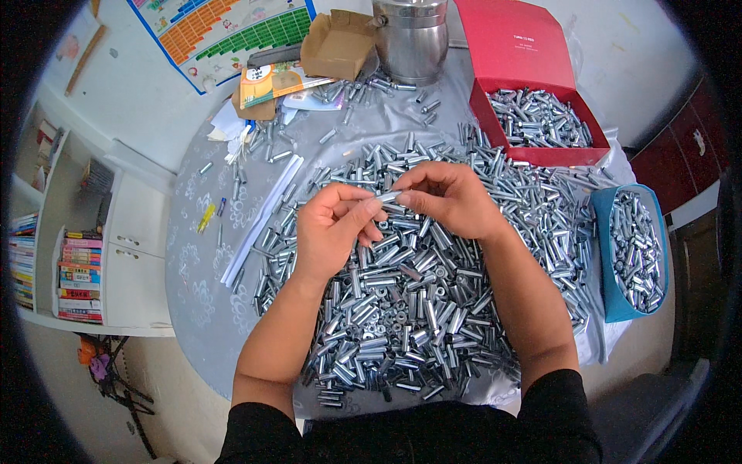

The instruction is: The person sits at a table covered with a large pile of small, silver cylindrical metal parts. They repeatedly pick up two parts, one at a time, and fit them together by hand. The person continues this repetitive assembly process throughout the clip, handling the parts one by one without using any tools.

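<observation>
Above the middle of a big heap, both my hands meet at a small silvery expansion bolt (389,197). My left hand (331,232) pinches its left end between thumb and fingers. At the other end, my right hand (454,203) is closed on it with thumb and forefinger. The fingertips cover both of its ends, so only the shiny middle shows. Beneath lies the heap of loose metal parts (421,298): tube-shaped sleeves, bolts and, near its centre, small nuts and washers (384,317).
A red open box (533,155) and a blue bin (607,267), both full of bolts, stand at the right. A steel pot (411,42), cardboard box (337,45) and booklet (270,83) sit at the back. A white strip (261,220) borders the heap's left on the cloth-covered table (193,271).
</observation>
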The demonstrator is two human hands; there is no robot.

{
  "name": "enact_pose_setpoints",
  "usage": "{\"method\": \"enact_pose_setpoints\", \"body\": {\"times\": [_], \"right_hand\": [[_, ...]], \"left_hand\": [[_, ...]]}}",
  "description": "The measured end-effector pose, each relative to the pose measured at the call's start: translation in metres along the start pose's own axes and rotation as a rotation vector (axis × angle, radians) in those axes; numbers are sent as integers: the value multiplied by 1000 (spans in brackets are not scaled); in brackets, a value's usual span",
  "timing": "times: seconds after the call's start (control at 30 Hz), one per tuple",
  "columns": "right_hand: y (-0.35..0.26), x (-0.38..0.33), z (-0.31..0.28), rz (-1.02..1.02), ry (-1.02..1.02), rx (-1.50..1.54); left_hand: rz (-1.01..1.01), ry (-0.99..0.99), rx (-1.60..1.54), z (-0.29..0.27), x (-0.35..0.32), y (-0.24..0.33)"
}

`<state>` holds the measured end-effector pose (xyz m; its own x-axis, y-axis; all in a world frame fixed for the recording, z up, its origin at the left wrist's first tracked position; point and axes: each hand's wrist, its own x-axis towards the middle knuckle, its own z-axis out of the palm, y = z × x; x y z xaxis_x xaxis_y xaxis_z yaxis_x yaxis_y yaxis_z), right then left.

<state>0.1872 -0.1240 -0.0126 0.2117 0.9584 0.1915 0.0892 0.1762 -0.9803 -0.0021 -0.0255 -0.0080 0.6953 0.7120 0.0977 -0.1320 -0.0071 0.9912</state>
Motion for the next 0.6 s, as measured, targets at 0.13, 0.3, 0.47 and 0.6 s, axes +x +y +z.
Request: {"method": "enact_pose_setpoints", "body": {"times": [0.13,0.3,0.47,0.6], "right_hand": [[-1,1,-5,-80,101,164],[-4,4,-12,-26,233,181],[4,7,-19,-37,343,373],[5,10,-19,-13,361,473]], "left_hand": [[26,54,16,-6,1,2],[369,-98,439,-21,5,6],[421,-699,587,-1,-10,27],[525,-893,737,22,-28,25]]}}
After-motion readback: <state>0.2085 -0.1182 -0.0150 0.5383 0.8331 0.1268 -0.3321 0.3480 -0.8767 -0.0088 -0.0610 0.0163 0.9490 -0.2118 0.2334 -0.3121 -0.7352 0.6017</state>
